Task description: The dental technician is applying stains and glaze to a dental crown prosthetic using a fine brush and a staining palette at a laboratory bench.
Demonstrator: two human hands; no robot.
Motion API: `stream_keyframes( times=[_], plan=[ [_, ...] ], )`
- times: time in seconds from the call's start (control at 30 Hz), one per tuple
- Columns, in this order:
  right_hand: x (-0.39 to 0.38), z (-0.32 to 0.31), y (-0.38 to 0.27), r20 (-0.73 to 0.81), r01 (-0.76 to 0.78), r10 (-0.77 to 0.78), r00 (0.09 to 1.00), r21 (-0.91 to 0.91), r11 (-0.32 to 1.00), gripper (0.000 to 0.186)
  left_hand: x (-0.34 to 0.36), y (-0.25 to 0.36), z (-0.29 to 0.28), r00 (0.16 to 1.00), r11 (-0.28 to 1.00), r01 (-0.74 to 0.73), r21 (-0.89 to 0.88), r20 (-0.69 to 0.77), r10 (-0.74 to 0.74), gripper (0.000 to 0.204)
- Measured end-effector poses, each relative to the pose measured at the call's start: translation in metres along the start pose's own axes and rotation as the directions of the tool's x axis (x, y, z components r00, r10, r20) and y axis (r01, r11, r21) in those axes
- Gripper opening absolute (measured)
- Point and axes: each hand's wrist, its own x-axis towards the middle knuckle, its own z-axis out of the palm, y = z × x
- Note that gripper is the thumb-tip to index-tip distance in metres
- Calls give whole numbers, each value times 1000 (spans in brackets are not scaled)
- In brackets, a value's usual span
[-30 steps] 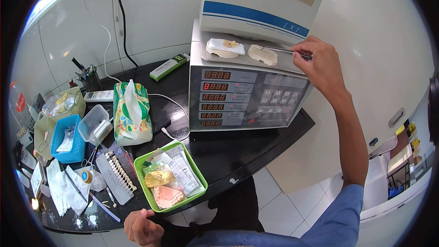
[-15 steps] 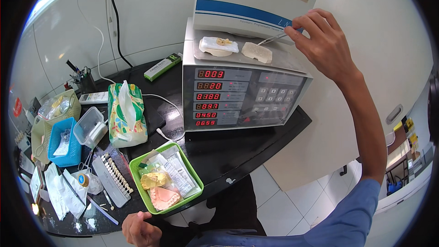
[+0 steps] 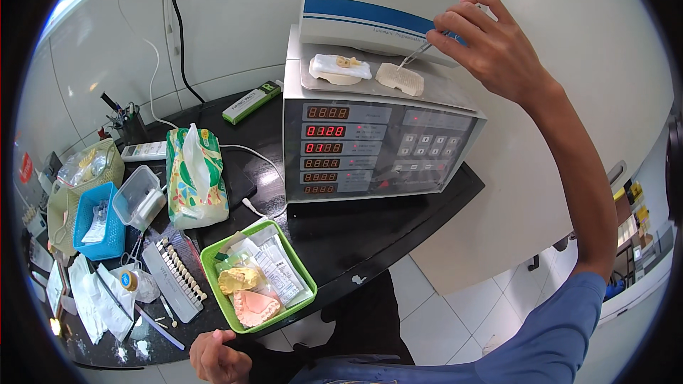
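Note:
My right hand [image 3: 491, 46] is closed round a pair of metal tweezers [image 3: 418, 53], held above the metal ledge of a dental porcelain furnace [image 3: 384, 146]. The tips are at the top of a beige honeycomb firing tray [image 3: 400, 80], seemingly touching it. Left of that tray, a second pale tray [image 3: 336, 79] bears a white pad [image 3: 327, 66] with small tooth-coloured pieces [image 3: 348, 62] on it. Low in the view, my left hand [image 3: 219, 359] rests with curled fingers beside the near corner of a green basket [image 3: 257, 328]; nothing shows in it.
Dental casts, yellow [image 3: 239, 280] and pink [image 3: 256, 308], lie in the green basket with packets. To its left are a tooth shade guide [image 3: 173, 281], a tissue pack [image 3: 196, 178], a clear container [image 3: 139, 198] and a blue basket [image 3: 99, 224]. A green-white box [image 3: 252, 102] lies behind.
My right hand has shifted slightly up and left, and the tweezers now slant more steeply onto the honeycomb tray. My left hand has stayed in place.

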Motion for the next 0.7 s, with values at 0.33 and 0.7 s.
stream_keyframes(
  times=[0.33,0.7],
  plan=[
    [7,3,0,-1,45,-45,999,7,999,15,0,0,-1,1000,1000,10,3,6,-10,24],
    [9,0,-1,-31,52,-51,998,16,999,15,-6,-2,-5,999,999,34,-5,12,-34,27]
  ],
)
